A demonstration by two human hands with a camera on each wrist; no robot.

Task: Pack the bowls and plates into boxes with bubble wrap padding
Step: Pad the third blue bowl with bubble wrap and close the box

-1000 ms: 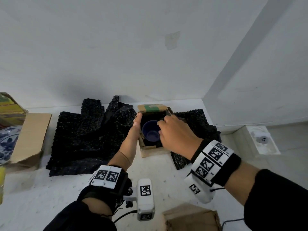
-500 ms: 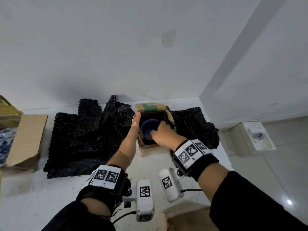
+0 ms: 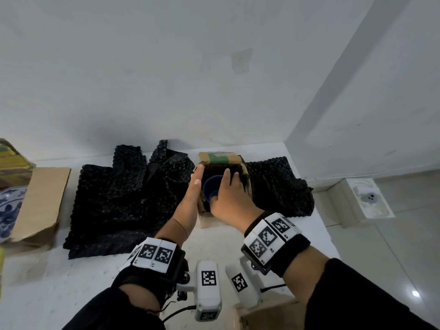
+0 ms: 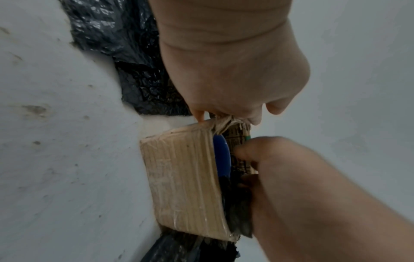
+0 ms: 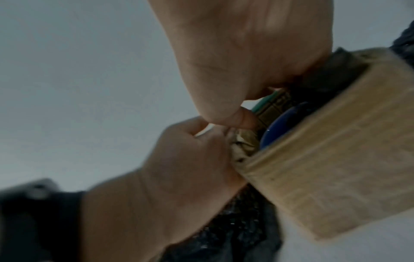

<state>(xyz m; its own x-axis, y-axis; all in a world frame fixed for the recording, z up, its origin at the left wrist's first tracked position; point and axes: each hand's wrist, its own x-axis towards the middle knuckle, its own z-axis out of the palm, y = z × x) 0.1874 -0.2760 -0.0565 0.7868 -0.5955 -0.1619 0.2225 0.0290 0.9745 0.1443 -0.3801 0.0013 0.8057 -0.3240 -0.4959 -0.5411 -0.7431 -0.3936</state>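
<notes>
A small open cardboard box [image 3: 207, 219] stands at the back of the white table, lined with black bubble wrap. A dark blue bowl [image 3: 209, 188] sits inside it, also showing as the blue bowl [image 4: 221, 157] and the bowl [image 5: 280, 124]. My left hand [image 3: 195, 183] presses flat against the box's left wall, fingers straight. My right hand [image 3: 229, 192] reaches over the box from the right; its fingers dip between the bowl and the right wall and its thumb lies at the bowl's near rim. The fingertips are hidden inside the box.
Black bubble wrap [image 3: 119, 198] is spread left of the box, and more bubble wrap [image 3: 281, 186] lies to its right. A blue-and-white plate [image 3: 9, 206] sits in a cardboard box [image 3: 40, 201] at far left. Another box [image 3: 266, 315] stands at the near edge. The table ends just right.
My right hand has shifted from the bowl's near side to its right side, fingers reaching deeper into the box. My left hand has stayed against the box's left wall.
</notes>
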